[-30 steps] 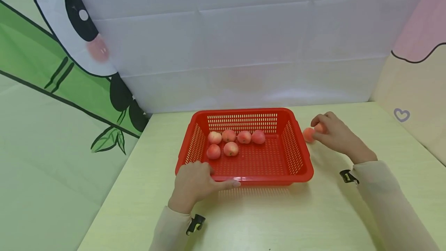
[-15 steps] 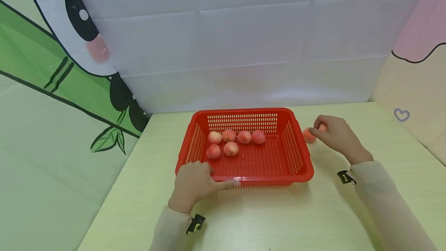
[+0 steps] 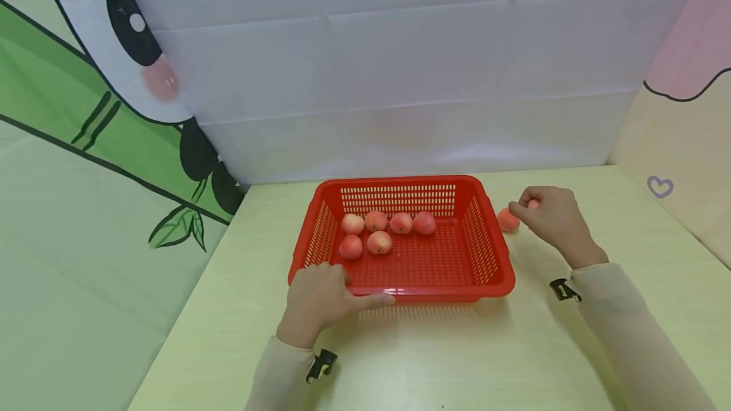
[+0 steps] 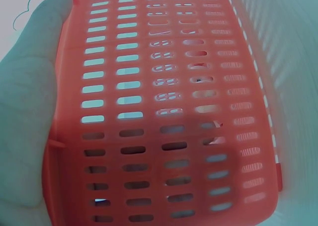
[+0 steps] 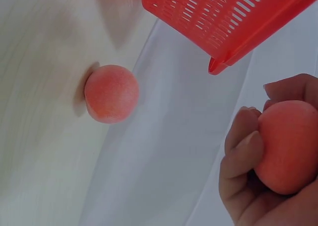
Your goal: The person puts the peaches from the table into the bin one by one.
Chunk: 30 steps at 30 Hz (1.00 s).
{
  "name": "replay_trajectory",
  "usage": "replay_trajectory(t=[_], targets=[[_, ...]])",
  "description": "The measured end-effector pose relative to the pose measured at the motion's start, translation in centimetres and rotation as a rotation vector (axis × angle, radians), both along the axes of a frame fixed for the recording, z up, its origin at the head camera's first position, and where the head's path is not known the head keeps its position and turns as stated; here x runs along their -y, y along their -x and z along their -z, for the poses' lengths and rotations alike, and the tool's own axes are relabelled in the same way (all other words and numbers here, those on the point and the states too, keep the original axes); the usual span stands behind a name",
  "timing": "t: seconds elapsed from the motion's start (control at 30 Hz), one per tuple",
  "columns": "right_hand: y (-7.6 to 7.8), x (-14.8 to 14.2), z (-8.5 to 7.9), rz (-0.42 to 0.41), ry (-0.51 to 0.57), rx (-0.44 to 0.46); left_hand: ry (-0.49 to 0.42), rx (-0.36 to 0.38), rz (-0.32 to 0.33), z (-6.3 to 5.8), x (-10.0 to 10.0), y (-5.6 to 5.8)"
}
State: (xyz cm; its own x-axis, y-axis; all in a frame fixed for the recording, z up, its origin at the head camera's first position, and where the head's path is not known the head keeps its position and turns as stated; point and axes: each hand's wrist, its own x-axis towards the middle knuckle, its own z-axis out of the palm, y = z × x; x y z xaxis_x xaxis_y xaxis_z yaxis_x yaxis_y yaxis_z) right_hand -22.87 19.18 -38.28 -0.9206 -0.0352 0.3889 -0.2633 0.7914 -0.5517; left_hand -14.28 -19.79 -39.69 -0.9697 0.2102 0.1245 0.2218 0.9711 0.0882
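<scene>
A red plastic basket [image 3: 434, 265] with slotted walls stands on the table. Several small red and yellow apples [image 3: 379, 243] lie in its left half. My left hand [image 3: 316, 302] grips the near rim left of centre, thumb along the outside; the left wrist view shows the slotted wall [image 4: 128, 87] beside that hand. To the right of the basket, my right hand [image 3: 555, 219] holds an orange-pink apple [image 5: 288, 146], fingers curled around it. Close to the basket's right wall, another such apple [image 3: 507, 220] rests on the table, a little left of my right hand.
The pale wooden tabletop [image 3: 422, 360] extends around the basket. Behind it hangs a white cloth backdrop [image 3: 400, 81]. Printed cloth with green shapes [image 3: 74, 87] stands at the left, and a cream and pink sheet [image 3: 679, 138] borders the right side.
My right hand has drawn slightly right, away from the apple on the table, with the other apple in its grip. My left hand and the basket have stayed in place.
</scene>
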Motion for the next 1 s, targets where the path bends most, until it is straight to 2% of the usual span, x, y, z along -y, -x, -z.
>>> replay_trajectory(t=[0.4,0.63,0.83,1.0], targets=[[-0.1,0.2,-0.4,0.010,0.003,-0.019,0.004,-0.002,-0.002,-0.1,0.0,0.0],[-1.3,1.2,-1.7,0.006,0.028,-0.066,-0.006,-0.003,0.002,0.0,0.0,0.0],[-2.7,2.4,-3.2,-0.038,0.056,-0.168,-0.007,0.011,0.012,0.0,0.0,-0.1],[-3.2,3.6,-4.9,-0.108,0.041,-0.326,-0.009,0.025,0.001,-0.1,-0.1,0.0]])
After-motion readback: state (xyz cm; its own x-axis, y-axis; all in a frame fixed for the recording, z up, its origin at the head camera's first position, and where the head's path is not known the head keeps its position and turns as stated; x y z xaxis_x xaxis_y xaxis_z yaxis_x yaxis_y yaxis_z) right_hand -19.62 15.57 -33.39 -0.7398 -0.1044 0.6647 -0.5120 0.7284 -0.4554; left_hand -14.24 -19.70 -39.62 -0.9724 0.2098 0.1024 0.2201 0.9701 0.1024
